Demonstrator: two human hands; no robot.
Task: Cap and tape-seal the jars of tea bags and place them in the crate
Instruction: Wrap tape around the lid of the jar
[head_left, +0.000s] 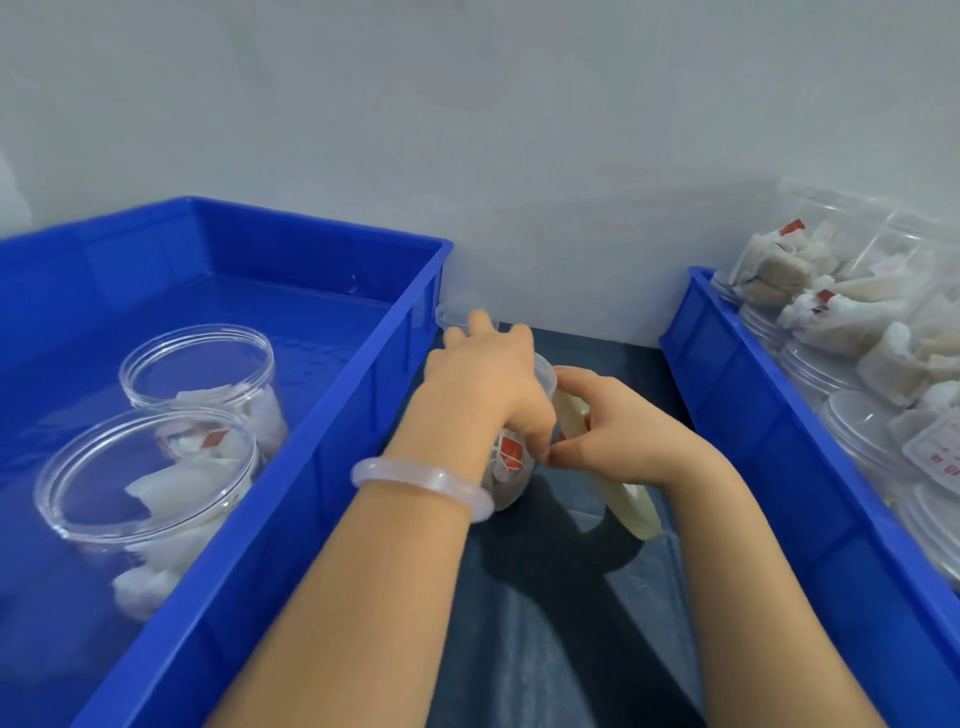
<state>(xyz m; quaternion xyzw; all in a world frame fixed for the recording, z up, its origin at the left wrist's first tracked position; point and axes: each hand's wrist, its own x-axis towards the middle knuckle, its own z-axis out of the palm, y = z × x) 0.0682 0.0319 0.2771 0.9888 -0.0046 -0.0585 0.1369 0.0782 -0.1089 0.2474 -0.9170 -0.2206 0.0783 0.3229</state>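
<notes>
**Left hand (483, 374) clamps the jar (511, 470) while the right hand (618, 431) brings the tape roll (631, 501)**

At far left I see the blue crate (291, 467) with two lidded jars (197, 364) of tea bags standing inside, so I take it as the destination. Just right of its wall, on the dark worktop (545, 623), the left hand curls over the jar's lid, pinning it so it cannot turn. The right hand grips the tape roll against the jar's side. Its fingertips meet the left thumb, probably to start the strip at the lid seam. At far right, a supply crate (779, 441) holds a heap of jars and tea bags (831, 322), within easy reach.
</notes>
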